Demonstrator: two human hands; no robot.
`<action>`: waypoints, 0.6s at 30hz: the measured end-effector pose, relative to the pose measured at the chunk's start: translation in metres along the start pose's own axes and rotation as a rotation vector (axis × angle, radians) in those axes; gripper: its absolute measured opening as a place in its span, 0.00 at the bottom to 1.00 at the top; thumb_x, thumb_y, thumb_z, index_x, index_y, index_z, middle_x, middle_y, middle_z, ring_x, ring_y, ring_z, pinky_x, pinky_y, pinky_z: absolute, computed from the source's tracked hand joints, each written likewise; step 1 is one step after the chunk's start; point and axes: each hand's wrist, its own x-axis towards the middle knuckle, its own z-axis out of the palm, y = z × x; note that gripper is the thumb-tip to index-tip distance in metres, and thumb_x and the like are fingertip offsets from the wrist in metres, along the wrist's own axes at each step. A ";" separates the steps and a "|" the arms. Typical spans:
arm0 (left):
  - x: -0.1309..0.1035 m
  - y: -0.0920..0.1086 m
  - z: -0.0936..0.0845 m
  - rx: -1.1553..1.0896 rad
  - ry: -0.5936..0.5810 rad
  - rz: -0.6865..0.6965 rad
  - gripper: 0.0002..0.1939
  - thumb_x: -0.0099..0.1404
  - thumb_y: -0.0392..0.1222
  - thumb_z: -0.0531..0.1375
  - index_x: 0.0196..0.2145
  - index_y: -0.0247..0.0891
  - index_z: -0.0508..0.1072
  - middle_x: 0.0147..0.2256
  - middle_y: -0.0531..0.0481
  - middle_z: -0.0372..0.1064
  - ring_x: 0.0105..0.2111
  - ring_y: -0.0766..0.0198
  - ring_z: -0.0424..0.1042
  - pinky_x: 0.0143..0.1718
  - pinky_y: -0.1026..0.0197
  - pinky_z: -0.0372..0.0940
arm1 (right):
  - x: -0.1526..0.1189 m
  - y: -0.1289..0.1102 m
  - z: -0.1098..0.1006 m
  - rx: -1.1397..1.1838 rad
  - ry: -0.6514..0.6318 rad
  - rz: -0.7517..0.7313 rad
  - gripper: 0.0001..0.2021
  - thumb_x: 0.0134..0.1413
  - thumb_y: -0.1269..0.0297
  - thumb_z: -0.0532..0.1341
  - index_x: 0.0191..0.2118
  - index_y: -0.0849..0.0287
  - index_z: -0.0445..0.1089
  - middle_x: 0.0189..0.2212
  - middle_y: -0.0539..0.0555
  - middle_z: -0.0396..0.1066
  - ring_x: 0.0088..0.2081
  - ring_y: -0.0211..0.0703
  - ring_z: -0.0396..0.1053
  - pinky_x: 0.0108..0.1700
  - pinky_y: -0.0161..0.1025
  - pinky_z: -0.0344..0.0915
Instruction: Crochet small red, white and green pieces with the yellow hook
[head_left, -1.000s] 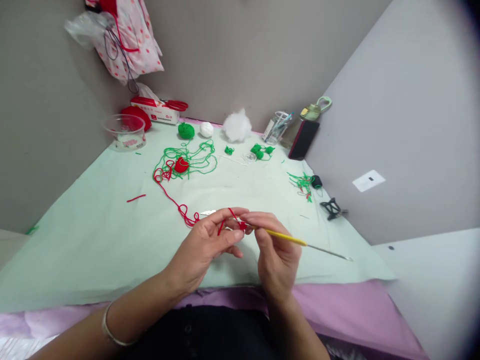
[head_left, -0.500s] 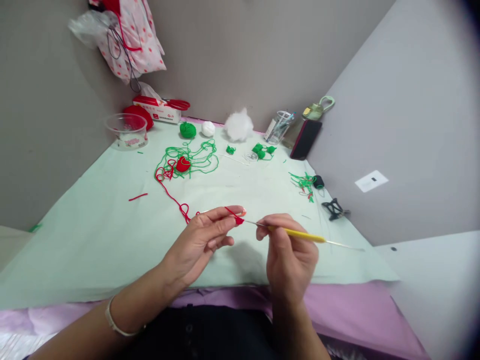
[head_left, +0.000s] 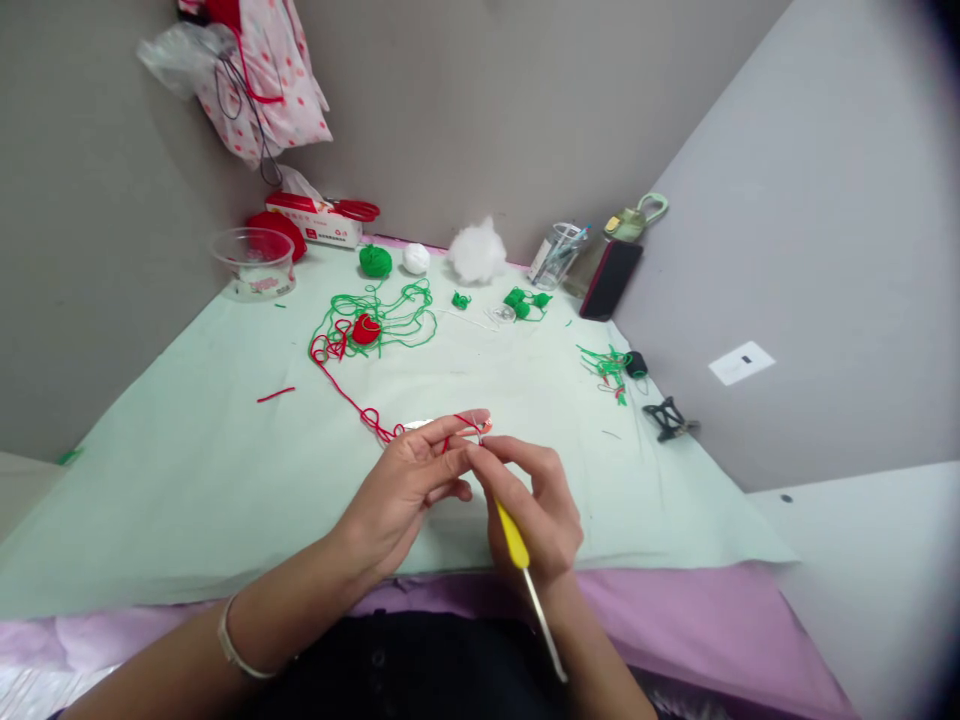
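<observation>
My left hand (head_left: 411, 480) is closed in a pinch, with red yarn (head_left: 466, 422) drawn over its raised index finger. The small red crocheted piece in its fingertips is mostly covered by fingers now. My right hand (head_left: 536, 505) grips a crochet hook (head_left: 512, 535) with a yellow handle. The hook's tip is up at the left fingertips, and its bare metal end points down toward my body. Both hands touch at the fingertips. From the left hand, the red strand runs over the table to a small red yarn ball (head_left: 366, 329) among loose green yarn (head_left: 405, 300).
Along the back stand a plastic tub (head_left: 255, 265), tissue box (head_left: 315, 220) with red scissors (head_left: 356, 209), green yarn ball (head_left: 376, 261), white ball (head_left: 416, 258), white stuffing (head_left: 478, 250), clear cup (head_left: 557, 255) and phone (head_left: 612, 280). Green scraps (head_left: 611, 368) and a black stand (head_left: 670, 418) lie right.
My right hand has moved left against the left fingertips. The hook has swung from nearly level to steeply slanted, its back end now pointing down. The left hand has hardly moved.
</observation>
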 end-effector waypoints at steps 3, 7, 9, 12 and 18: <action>0.002 0.002 -0.004 -0.073 -0.006 -0.091 0.16 0.60 0.40 0.74 0.47 0.38 0.85 0.40 0.47 0.77 0.23 0.77 0.56 0.28 0.70 0.63 | 0.005 0.001 -0.005 0.146 0.044 0.176 0.15 0.66 0.74 0.62 0.51 0.48 0.80 0.40 0.55 0.79 0.40 0.45 0.78 0.40 0.44 0.77; 0.002 0.004 -0.003 -0.067 0.042 -0.013 0.11 0.60 0.39 0.75 0.42 0.39 0.86 0.35 0.52 0.75 0.21 0.78 0.56 0.30 0.70 0.65 | 0.015 0.000 -0.007 0.504 0.125 0.466 0.10 0.70 0.67 0.60 0.42 0.52 0.80 0.34 0.52 0.76 0.28 0.38 0.72 0.33 0.40 0.72; 0.000 0.003 0.001 -0.010 0.045 0.061 0.13 0.59 0.40 0.75 0.44 0.41 0.86 0.32 0.53 0.74 0.25 0.74 0.63 0.33 0.68 0.67 | 0.015 0.000 -0.004 0.575 0.094 0.478 0.08 0.69 0.65 0.62 0.42 0.51 0.81 0.36 0.52 0.77 0.31 0.39 0.73 0.36 0.41 0.73; -0.003 -0.001 0.005 0.088 0.033 0.132 0.17 0.59 0.39 0.74 0.47 0.43 0.84 0.31 0.53 0.76 0.35 0.65 0.73 0.41 0.63 0.69 | 0.010 0.002 0.002 0.524 0.062 0.474 0.07 0.67 0.64 0.64 0.43 0.50 0.82 0.40 0.54 0.80 0.42 0.45 0.76 0.45 0.45 0.74; -0.005 -0.001 -0.005 0.153 -0.024 0.150 0.17 0.63 0.44 0.72 0.51 0.43 0.83 0.44 0.48 0.80 0.42 0.60 0.76 0.53 0.56 0.69 | 0.005 0.009 0.001 0.636 0.065 0.577 0.07 0.67 0.63 0.64 0.46 0.50 0.81 0.42 0.54 0.81 0.37 0.42 0.76 0.41 0.43 0.74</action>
